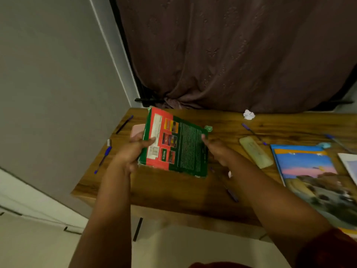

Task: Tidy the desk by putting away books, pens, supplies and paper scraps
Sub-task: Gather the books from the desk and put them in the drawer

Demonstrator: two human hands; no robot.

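A worn green and red book is held tilted above the left part of the wooden desk, back cover facing up. The left hand grips its left edge, thumb curled over the cover and fingers underneath. The right hand presses against the right edge with the thumb on the cover; how its other fingers lie behind the book I cannot tell. Just beside the book at 9 o'clock a pink object shows partly, hidden by book and hand. At 10 o'clock lies a dark pen, and at 8 o'clock a blue pen near the desk's left edge. At the book's upper right corner sits a small green scrap. Farther out at 2 o'clock a crumpled white paper ball rests by the brown curtain. At 3 o'clock lie another pen and a pale yellowish case, then a large picture book with a light blue scrap at its top edge. At 5 o'clock a dark pen lies partly under the right forearm.
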